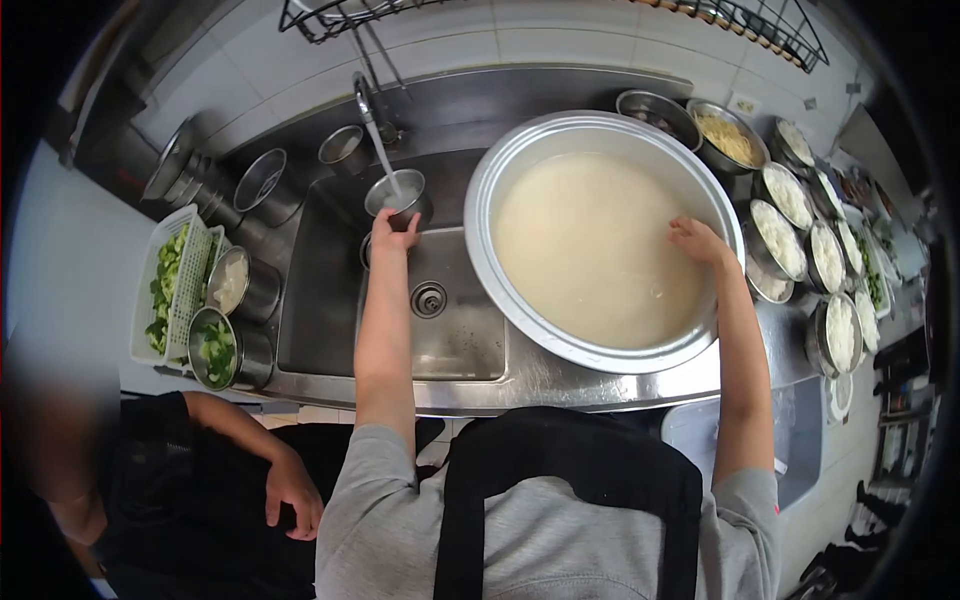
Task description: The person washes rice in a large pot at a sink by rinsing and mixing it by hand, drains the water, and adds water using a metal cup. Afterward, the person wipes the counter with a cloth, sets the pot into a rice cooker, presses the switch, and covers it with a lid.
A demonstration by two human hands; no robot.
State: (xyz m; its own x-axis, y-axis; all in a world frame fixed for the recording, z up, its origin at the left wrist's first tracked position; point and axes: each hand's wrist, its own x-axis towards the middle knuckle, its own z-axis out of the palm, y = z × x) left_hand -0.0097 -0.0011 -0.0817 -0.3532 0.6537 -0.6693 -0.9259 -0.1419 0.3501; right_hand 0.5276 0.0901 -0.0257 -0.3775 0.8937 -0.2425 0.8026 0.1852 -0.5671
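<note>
The pot is the big round vessel standing at the right side of the sink, and whitish liquid fills much of it. To the left of the pot, near its rim but apart from it, the left hand grasps a metal cup, with the thumb and fingers around the near side of it. The cup's long axis is about upright and its mouth faces up, under the stream of the tap. From the left grip, the liquid lies to the right, across the pot's left rim. The right hand is nearer to it: this hand reaches over the right rim, with fingers bent and pointing inward. I see no thing in it, but I cannot tell if the fingers are closed or if they touch the liquid. Bowls of white food stand right of the pot.
</note>
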